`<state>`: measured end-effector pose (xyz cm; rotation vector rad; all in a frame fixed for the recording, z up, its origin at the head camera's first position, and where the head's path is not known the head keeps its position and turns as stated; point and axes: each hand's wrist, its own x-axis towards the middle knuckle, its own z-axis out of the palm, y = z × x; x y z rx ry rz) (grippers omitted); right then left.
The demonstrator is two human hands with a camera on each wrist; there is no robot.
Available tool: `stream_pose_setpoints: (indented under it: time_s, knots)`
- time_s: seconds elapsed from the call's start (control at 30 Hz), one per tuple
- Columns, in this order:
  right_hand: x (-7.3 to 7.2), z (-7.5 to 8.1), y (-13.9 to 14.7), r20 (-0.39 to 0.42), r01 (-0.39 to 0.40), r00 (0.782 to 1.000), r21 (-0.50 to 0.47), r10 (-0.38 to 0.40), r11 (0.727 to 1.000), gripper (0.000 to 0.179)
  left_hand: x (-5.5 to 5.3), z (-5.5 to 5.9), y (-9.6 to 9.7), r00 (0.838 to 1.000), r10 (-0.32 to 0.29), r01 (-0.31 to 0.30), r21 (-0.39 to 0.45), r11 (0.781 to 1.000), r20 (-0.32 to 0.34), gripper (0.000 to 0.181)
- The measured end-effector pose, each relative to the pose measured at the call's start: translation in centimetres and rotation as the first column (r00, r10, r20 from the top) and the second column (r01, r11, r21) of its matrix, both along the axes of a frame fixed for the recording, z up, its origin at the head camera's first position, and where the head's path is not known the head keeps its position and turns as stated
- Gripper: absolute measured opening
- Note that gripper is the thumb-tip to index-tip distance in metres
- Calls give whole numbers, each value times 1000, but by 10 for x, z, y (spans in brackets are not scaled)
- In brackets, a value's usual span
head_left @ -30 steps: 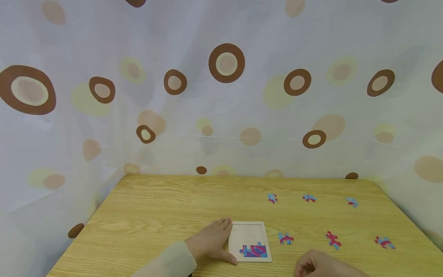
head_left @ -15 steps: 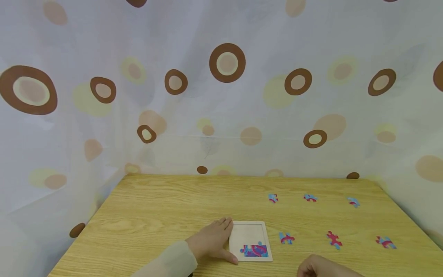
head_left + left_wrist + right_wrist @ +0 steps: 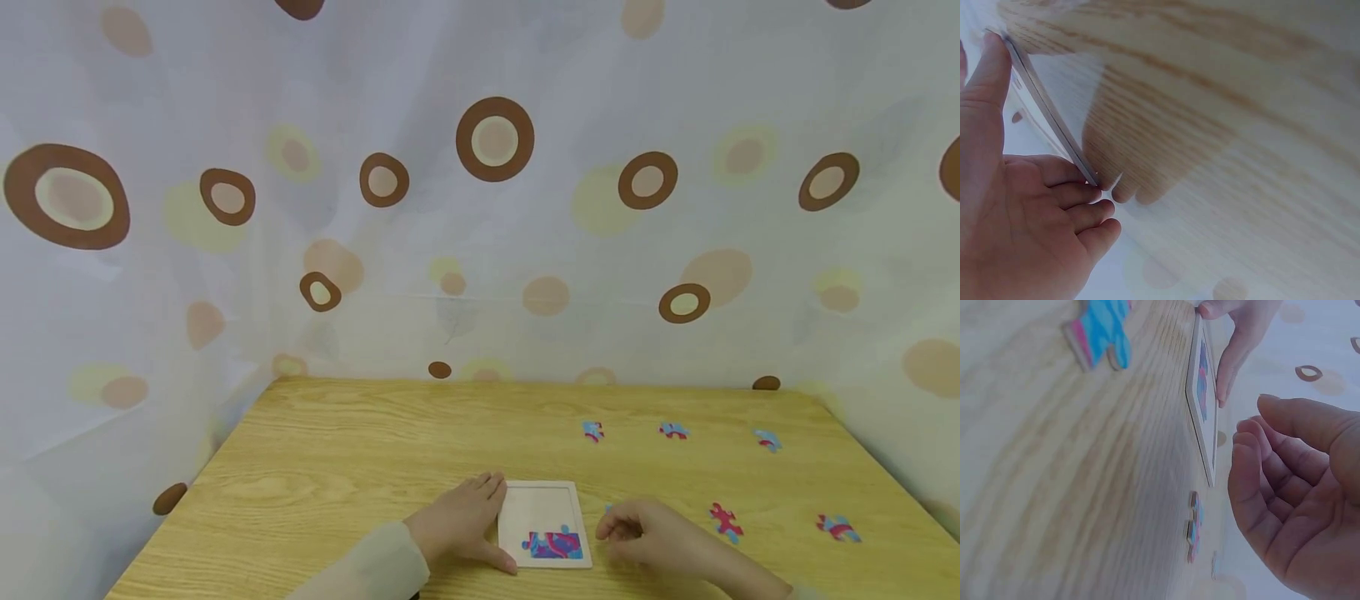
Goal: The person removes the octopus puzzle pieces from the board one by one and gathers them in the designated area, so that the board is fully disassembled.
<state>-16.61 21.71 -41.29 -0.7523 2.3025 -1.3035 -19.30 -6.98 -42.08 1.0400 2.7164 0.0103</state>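
A square white puzzle tray [image 3: 532,510] lies on the wooden table, with joined blue, pink and purple pieces [image 3: 553,546] in its lower right corner. My left hand [image 3: 463,525] lies along the tray's left side. Its thumb touches the near corner, and its fingertips meet the far end of that side, as the left wrist view also shows. My right hand [image 3: 656,537] hovers just right of the tray, fingers loosely curled and holding nothing. It hides most of one puzzle piece [image 3: 609,507]. In the right wrist view, thumb and fingertips stand apart.
A red piece [image 3: 725,522] and a blue-pink piece [image 3: 838,527] lie to the right. Three more sit further back: one piece [image 3: 593,431], a second piece [image 3: 674,430] and a third piece [image 3: 768,440]. A spotted curtain [image 3: 491,317] borders the table's back and sides.
My right hand has risen from the near edge and moved left and forward, over the piece beside the tray. My left hand and the tray stay in place.
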Motion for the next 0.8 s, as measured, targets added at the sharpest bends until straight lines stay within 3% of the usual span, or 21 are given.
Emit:
stream_pose_setpoints:
  time_s: [0.33,0.8]
  knots:
    - [-17,-5,-38,-102,6,995,45,-1,999,10,2,2,1,1000,11,-11,5,1000,-9,103]
    - [-22,-14,-62,-80,-8,997,86,14,996,8,2,3,2,1000,17,-16,18,1000,-8,103]
